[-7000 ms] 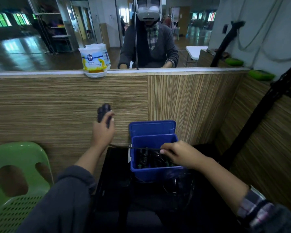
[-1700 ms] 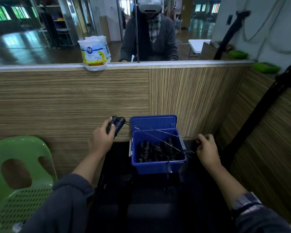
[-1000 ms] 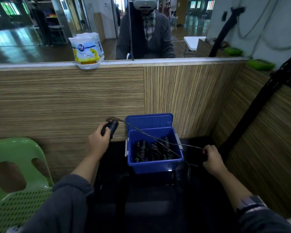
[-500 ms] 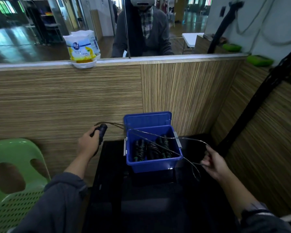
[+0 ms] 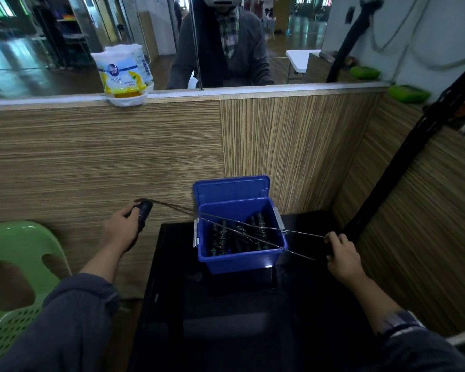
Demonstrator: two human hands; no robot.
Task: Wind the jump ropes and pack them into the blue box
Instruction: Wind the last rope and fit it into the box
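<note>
While our left hand (image 5: 120,230) gripped the rope handles (image 5: 143,213), the cord (image 5: 293,232) ran rightward across the blue box (image 5: 242,261) to our right hand (image 5: 340,251), which pinched it.

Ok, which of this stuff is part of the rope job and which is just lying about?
In the job:
- jump rope handles, gripped by left hand
- rope cord, held by right hand
- blue box, wound ropes inside

Lying about:
- green chair
- wipes pack
- black table
</note>
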